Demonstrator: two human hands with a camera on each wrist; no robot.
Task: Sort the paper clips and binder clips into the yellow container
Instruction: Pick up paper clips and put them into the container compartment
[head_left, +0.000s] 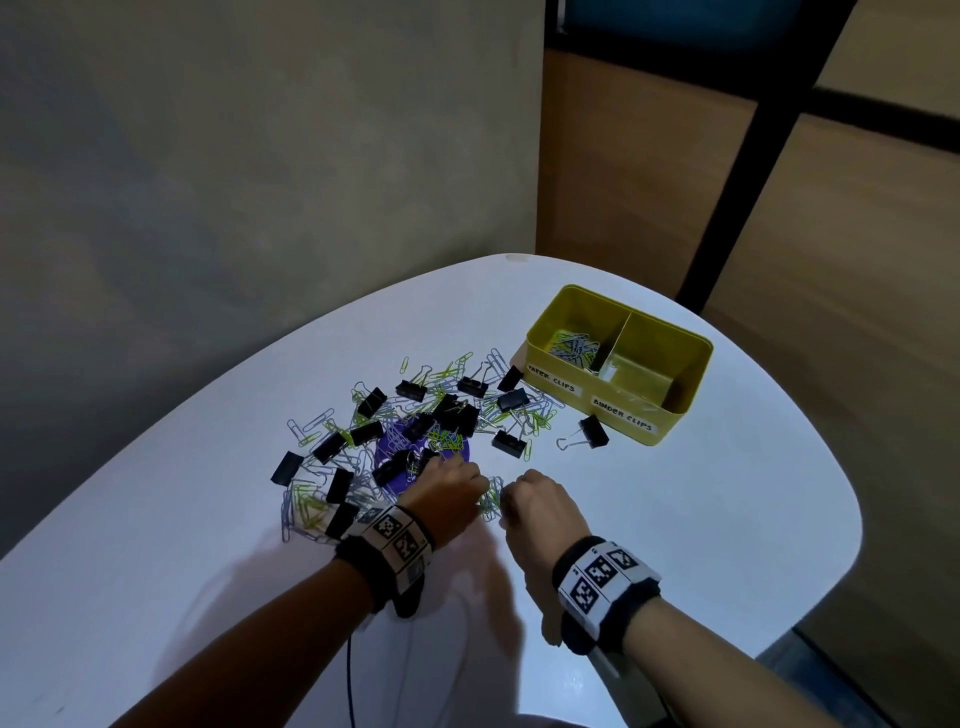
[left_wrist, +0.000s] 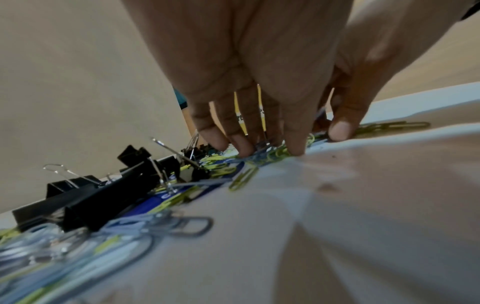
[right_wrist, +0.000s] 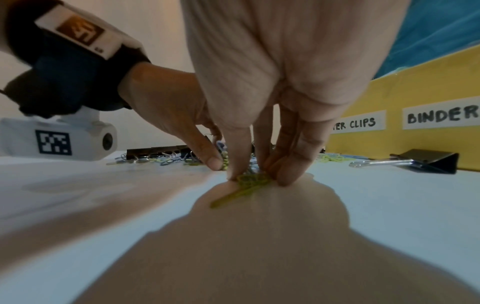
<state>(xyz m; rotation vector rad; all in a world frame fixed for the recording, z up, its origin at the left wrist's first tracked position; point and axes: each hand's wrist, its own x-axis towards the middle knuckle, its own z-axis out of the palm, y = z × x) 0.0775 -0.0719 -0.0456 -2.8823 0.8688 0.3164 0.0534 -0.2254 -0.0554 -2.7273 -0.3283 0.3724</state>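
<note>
Both hands are bunching a small heap of paper clips (head_left: 491, 499) on the white surface (head_left: 675, 519): the left hand (head_left: 448, 493) is pressing its fingertips onto it, and the right hand (head_left: 535, 506) is pinching green clips between thumb and fingers. Interlinked clips are likely to drag neighbours or spill short of the yellow container (head_left: 621, 364), well apart at the far right. Binder clips (head_left: 410, 389) are numbering roughly seventeen, all outside; loose paper clips are too many to count. One container, two compartments: some paper clips in the left, the right holding none.
</note>
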